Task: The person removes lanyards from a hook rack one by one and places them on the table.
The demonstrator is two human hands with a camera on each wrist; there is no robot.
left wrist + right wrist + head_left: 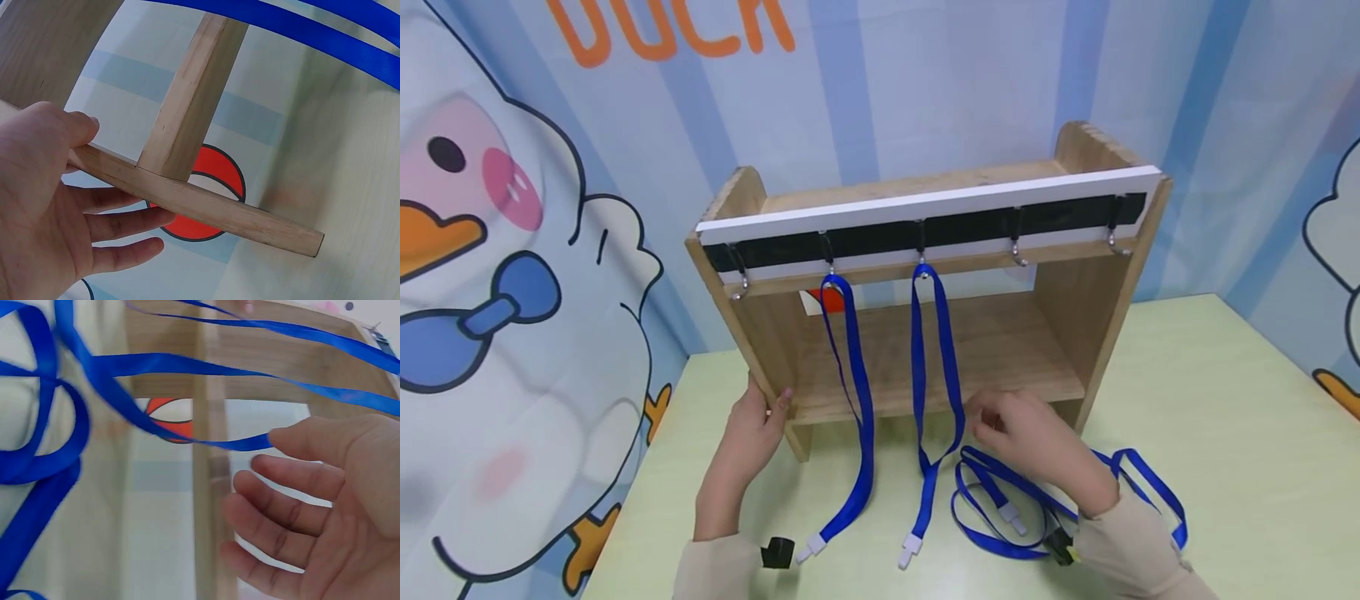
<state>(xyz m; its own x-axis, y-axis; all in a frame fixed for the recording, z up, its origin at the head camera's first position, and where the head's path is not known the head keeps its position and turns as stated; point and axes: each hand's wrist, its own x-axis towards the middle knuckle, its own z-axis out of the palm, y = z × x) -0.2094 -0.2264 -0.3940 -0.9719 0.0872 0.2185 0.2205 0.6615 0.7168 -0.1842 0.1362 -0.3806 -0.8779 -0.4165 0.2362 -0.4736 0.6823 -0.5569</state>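
A small wooden shelf (925, 337) stands on the table, with a row of metal hooks along its front rail. My left hand (752, 433) holds its left side panel near the bottom, thumb on one side and fingers on the other; the left wrist view shows the panel's edge (250, 222) beside the fingers. One blue lanyard (867, 417) hangs from the second hook, and another blue lanyard (925, 508) from the middle hook. My right hand (1030, 433) is beside the middle lanyard, fingers loosely bent; its thumb tip meets or overlaps the strap (240, 444).
More blue lanyards (1000, 546) lie in loose loops on the table (1217, 417) under the right forearm. Bare hooks include the leftmost hook (740, 283), the fourth hook (1018, 252) and the rightmost hook (1115, 242). A cartoon-printed cloth (940, 92) hangs behind.
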